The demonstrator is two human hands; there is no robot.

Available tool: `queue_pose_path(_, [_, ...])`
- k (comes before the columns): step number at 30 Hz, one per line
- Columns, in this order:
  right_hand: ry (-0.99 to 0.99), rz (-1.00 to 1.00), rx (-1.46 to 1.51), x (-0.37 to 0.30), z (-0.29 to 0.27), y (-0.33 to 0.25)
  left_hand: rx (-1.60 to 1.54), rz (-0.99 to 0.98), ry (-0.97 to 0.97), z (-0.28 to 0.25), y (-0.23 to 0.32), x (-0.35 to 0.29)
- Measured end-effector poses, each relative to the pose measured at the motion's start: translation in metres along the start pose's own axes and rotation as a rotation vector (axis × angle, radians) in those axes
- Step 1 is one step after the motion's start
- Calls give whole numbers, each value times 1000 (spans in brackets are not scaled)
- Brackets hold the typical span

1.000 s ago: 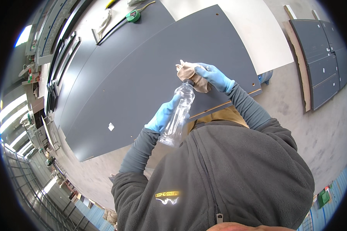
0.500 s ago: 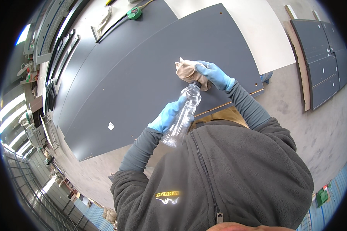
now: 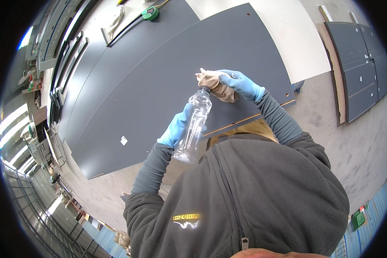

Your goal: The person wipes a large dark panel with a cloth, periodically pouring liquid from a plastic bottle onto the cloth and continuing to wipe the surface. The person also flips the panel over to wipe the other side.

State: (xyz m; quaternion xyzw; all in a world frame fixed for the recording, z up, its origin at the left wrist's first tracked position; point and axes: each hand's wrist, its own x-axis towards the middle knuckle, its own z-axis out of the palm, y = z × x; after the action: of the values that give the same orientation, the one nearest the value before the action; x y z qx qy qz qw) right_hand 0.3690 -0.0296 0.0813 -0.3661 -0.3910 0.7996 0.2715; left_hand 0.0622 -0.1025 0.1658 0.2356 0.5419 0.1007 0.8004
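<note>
A large dark grey panel (image 3: 159, 81) lies flat on the desk (image 3: 284, 38) below my hands. My left hand (image 3: 176, 129) has its grip wrapped around a clear plastic bottle (image 3: 194, 125), tilted with its dark cap touching the beige cloth (image 3: 214, 84), which my right hand (image 3: 241, 84) has bunched in a closed grip just above the panel.

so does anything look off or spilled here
Nothing looks spilled or damaged. The left hand holds a clear bottle tilted, its neck against the tan cloth bunched in the right hand. The dark panel below looks dry, with only a small white scrap lying on it.
</note>
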Motion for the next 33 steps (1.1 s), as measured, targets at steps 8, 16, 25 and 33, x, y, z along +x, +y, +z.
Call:
queue_pose_path(8, [-27, -2, 7, 4, 0, -1, 82, 73, -51, -1, -1, 2])
queue_pose_path(16, [14, 49, 24, 10, 5, -3, 137, 210, -176, 26, -1, 2])
queue_pose_path(25, [34, 62, 151, 6, -3, 3, 139, 158, -46, 5, 2, 6])
queue_pose_path(33, [14, 78, 134, 10, -2, 0, -9, 55, -79, -12, 12, 10])
